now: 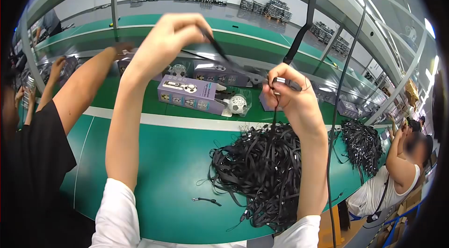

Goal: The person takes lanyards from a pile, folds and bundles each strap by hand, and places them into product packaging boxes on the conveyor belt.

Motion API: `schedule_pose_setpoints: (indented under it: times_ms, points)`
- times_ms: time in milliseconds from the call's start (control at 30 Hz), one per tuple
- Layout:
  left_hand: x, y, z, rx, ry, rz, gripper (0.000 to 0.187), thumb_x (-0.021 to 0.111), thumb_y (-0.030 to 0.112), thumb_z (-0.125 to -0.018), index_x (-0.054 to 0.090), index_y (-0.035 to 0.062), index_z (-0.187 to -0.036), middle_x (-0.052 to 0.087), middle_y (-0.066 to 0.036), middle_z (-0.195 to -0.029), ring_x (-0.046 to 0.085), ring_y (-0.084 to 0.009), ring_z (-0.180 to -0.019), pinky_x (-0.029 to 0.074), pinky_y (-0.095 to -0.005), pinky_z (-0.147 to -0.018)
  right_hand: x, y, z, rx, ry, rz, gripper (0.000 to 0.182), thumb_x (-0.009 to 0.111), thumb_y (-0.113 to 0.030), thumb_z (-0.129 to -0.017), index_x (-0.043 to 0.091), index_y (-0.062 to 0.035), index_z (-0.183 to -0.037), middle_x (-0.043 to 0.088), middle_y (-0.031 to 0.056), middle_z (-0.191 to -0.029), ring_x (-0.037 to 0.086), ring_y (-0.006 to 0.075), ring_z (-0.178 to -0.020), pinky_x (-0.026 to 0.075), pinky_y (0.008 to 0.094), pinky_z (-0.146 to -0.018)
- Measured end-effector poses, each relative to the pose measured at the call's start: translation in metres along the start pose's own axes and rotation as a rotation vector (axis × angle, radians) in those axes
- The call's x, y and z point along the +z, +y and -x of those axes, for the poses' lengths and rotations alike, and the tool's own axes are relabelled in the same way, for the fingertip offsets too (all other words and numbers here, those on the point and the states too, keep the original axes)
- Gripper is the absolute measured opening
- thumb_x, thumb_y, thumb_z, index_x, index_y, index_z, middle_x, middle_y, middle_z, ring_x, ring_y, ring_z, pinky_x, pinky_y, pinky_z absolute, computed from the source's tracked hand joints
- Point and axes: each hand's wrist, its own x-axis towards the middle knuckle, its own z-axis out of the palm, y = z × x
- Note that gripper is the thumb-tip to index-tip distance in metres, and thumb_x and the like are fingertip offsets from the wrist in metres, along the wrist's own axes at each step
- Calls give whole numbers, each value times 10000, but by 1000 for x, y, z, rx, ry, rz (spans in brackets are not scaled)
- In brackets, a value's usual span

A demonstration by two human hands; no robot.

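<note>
Both my hands are raised over the green bench, with a black lanyard (pixel 223 54) stretched between them. My left hand (pixel 175 35) pinches one stretch of its strap. In the fingers of my right hand (pixel 292 91) is the lanyard's end with a dark clip and a small metal piece; a thin cord hangs below. Under my right hand lies a large tangled heap of black lanyards (pixel 257 173). A short loose strap piece (pixel 206 200) rests on the bench left of the heap. Behind my hands stands a purple printed box (pixel 187 93), a football-patterned ball (pixel 237 104) at its open end.
More purple boxes (pixel 220 74) line the green conveyor beyond the bench (pixel 177 154). Another lanyard heap (pixel 360 147) lies to the right. A co-worker in black (pixel 37 154) reaches across at left; another person (pixel 388 182) sits at right. A black cable (pixel 343 84) hangs at right.
</note>
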Motion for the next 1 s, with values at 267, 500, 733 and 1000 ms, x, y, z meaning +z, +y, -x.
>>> schedule_pose_setpoints:
  times_ms: [267,500,733,1000]
  points:
    - [98,-29,26,-185,-200,761,506,596,291,-868,445,-17,-1240,621,-121,-994,618,-220,-924,464,-347,-842,35,-14,-68,-272,12,485,133,611,-129,-836,621,4,-839,647,25,-785,575,100,-750,455,245,-693]
    - [80,-44,13,-292,7,827,298,436,256,-980,486,69,-754,437,-4,-609,517,-162,-625,428,-285,-621,3,-52,-57,-406,229,277,123,578,-159,-895,610,-46,-933,653,61,-887,557,97,-786,415,243,-700]
    - [66,-13,-12,-224,254,1470,343,279,250,-1012,490,67,-812,614,-198,-1095,570,-305,-1106,457,-464,-980,21,31,-55,-120,106,165,96,601,-141,-866,616,-47,-880,659,42,-830,557,80,-711,425,228,-627]
    - [76,-59,-40,-183,431,1446,323,321,369,-887,424,92,-755,202,33,-519,198,-104,-462,189,-275,-475,19,77,-75,-77,120,222,197,601,-124,-855,648,10,-992,675,63,-841,655,117,-787,487,238,-606]
